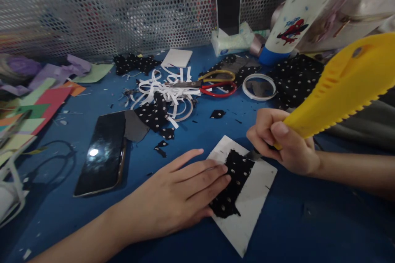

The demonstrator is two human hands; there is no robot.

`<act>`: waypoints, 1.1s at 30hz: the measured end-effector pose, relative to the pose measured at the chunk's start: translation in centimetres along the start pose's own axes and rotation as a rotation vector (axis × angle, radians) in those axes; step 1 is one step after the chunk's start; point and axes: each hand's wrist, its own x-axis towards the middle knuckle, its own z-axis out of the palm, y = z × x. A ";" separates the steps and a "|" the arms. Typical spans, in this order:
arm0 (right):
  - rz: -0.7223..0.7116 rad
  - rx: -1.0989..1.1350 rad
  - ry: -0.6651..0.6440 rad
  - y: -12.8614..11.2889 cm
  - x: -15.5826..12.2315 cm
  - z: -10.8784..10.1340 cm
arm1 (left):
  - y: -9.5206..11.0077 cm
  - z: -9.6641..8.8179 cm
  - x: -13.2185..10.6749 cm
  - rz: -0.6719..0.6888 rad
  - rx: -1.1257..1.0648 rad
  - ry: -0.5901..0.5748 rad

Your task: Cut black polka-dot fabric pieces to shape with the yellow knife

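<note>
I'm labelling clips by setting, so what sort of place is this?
Probably a craft work area: the right hand holds a yellow cutter by dotted black material, with scissors and a tangle of white strips on the blue tabletop.

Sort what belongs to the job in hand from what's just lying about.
Apparently in use:
yellow-handled blade, gripped by the right hand
black dotted cloth, touched by the left hand
white card under the cloth

Apparently lying about:
flat phone
propped phone
bottle
scissors
white paper strips
</note>
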 end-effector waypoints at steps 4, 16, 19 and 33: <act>-0.013 -0.068 -0.050 0.2 -0.5 -0.3 | -0.1 0.0 0.1 0.007 0.002 -0.015; -0.012 -0.265 -0.206 -0.3 -1.0 -0.5 | 0.0 -0.6 -0.3 0.016 0.015 0.150; -0.006 -0.279 -0.212 -0.2 -1.0 -0.4 | -0.1 -0.2 -0.5 -0.047 -0.036 0.241; -0.058 -0.403 -0.268 -0.1 -0.9 -0.4 | 1.6 -0.4 -0.9 -0.098 -0.128 0.223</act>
